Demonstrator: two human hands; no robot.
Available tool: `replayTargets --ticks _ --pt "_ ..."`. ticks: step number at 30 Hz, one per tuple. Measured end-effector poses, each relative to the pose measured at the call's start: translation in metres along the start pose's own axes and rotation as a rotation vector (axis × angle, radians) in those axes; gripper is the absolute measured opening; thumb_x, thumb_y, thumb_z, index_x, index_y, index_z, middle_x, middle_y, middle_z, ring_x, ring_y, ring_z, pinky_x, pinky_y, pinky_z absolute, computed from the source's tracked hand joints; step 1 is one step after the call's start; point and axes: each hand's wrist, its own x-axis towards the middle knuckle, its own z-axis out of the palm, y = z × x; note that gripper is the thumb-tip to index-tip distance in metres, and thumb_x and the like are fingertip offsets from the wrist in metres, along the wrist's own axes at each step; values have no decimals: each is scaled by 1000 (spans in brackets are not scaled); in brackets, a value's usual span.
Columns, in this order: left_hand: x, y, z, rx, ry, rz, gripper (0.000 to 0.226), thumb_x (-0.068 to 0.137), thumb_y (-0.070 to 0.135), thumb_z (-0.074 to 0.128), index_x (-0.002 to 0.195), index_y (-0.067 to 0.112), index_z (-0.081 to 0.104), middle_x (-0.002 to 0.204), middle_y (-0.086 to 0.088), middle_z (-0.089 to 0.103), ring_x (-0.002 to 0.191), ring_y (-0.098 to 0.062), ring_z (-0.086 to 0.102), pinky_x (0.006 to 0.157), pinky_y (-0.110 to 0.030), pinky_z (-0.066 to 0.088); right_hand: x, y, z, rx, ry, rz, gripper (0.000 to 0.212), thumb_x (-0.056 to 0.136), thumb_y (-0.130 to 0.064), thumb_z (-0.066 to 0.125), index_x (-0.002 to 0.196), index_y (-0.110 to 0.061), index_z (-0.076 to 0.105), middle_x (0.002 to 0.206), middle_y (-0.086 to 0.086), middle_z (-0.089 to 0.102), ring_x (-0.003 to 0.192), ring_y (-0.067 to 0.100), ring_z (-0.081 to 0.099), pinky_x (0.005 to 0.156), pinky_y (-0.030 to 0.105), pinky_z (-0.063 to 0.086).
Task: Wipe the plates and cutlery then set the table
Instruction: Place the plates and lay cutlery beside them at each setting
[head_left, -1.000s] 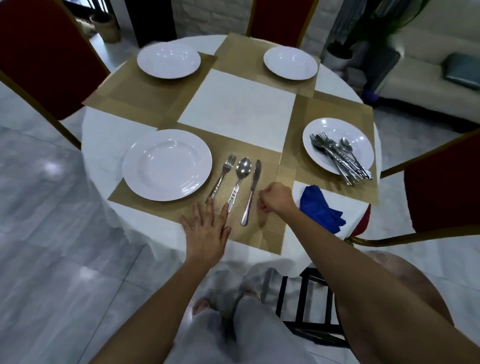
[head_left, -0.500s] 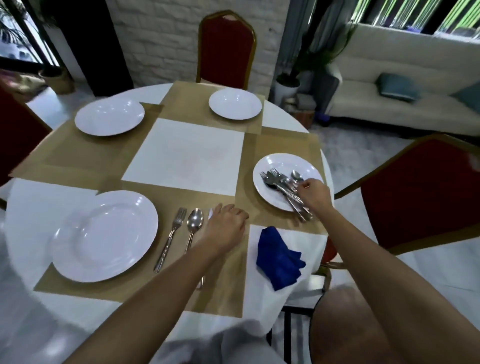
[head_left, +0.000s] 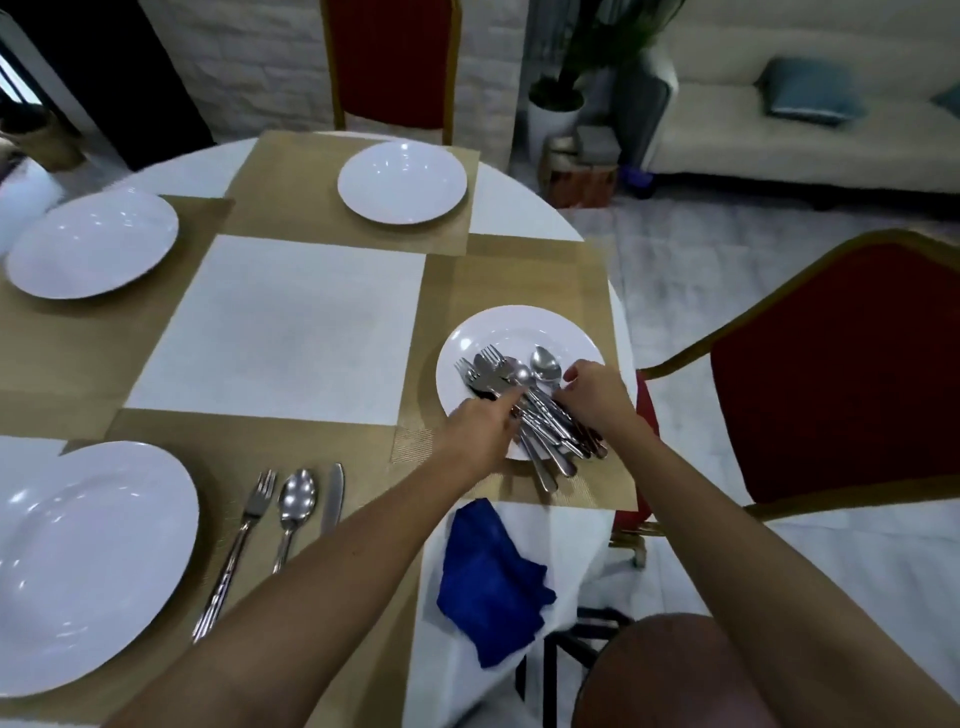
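A bundle of cutlery (head_left: 524, 395) lies on the white plate (head_left: 519, 325) at the table's right side. My left hand (head_left: 480, 428) reaches in from the left and pinches a piece in the bundle. My right hand (head_left: 597, 395) grips the handles from the right. A fork (head_left: 244, 540), spoon (head_left: 293, 506) and knife (head_left: 332, 493) lie side by side beside the near plate (head_left: 88, 561). A blue cloth (head_left: 488, 566) lies crumpled on the tablecloth near the front edge.
Two more white plates, one at the far left (head_left: 91, 244) and one at the back (head_left: 402, 182), sit on gold placemats. Red chairs stand at the right (head_left: 831, 374) and at the back (head_left: 389, 57). A brown stool (head_left: 670, 675) is below me.
My left hand left the laid cutlery and moved right onto the bundle on the plate. My right hand stayed on the bundle. The view swung right.
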Motion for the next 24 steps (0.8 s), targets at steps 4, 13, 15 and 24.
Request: replayTargets --ticks 4,13,15,24 --pt "11 4 4 -170 55 -124 26 96 33 50 121 34 58 100 -2 70 88 -20 65 75 -36 56 10 2 -1 -14 0 -17 27 83 -19 67 108 -8 69 111 8 67 104 24 60 90 33 49" --pt "24 -13 -9 -457 90 -237 8 88 18 65 83 20 60 84 4 69 71 -8 60 61 -13 43 62 -12 -43 137 54 -97 16 87 -12 64 100 -17 72 94 3 71 78 19 66 70 27 53" --pt "27 -14 -18 -613 146 -249 10 87 16 66 84 23 59 79 6 65 72 -8 59 60 -13 44 83 -23 -48 151 105 -152 15 86 -14 68 100 -15 73 93 1 70 82 16 63 70 21 50" --pt "54 -41 -49 -970 367 -374 7 91 8 60 93 11 66 77 -1 62 60 -8 57 53 -14 49 159 -58 -32 111 -47 -217 17 84 -10 71 100 -10 75 94 3 70 74 7 57 71 13 45"
